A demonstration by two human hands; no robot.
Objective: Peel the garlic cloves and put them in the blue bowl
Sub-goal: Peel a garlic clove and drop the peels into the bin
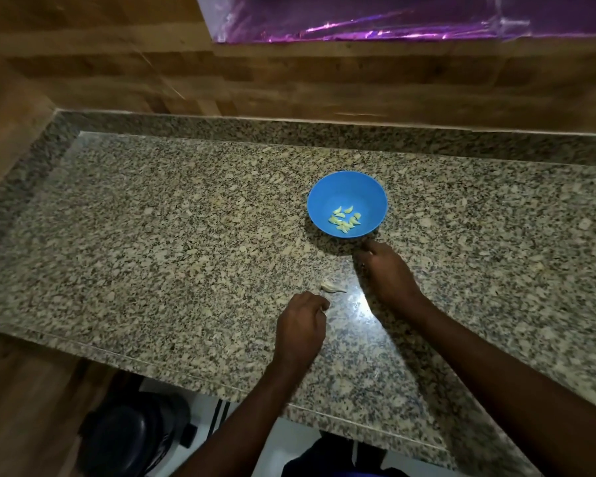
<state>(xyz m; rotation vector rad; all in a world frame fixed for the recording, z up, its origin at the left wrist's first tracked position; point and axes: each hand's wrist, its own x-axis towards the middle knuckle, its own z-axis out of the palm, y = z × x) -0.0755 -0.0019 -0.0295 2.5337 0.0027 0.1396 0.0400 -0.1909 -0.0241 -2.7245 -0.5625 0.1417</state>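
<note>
Head view looks down on our two bare hands over a speckled granite counter [152,235]. Our left hand [301,327] is curled into a loose fist, knuckles up, with the fingertips tucked toward the stone; whether anything sits inside it we cannot tell. Just beyond its fingertips lies a pale clove [332,287] on the counter — it looks unpeeled, with a papery tail pointing right, and it is apart from both hands. Our right hand [386,270] rests palm down on the counter, fingers bent and pointing toward the bowl [319,204]; the fingertips sit just beside the bowl's near rim, though we cannot tell if they touch it or pinch anything. The blue bowl stands upright, right of centre on the counter, and holds a small heap of peeled cloves [345,220] — yellowish, gathered at the bottom toward the near side. Behind the counter rises a wooden wall [117,63], with a shiny purple sheet [375,22] at the top. Below the counter's near edge, at lower left, is a dark rounded object, too dim to name.
</note>
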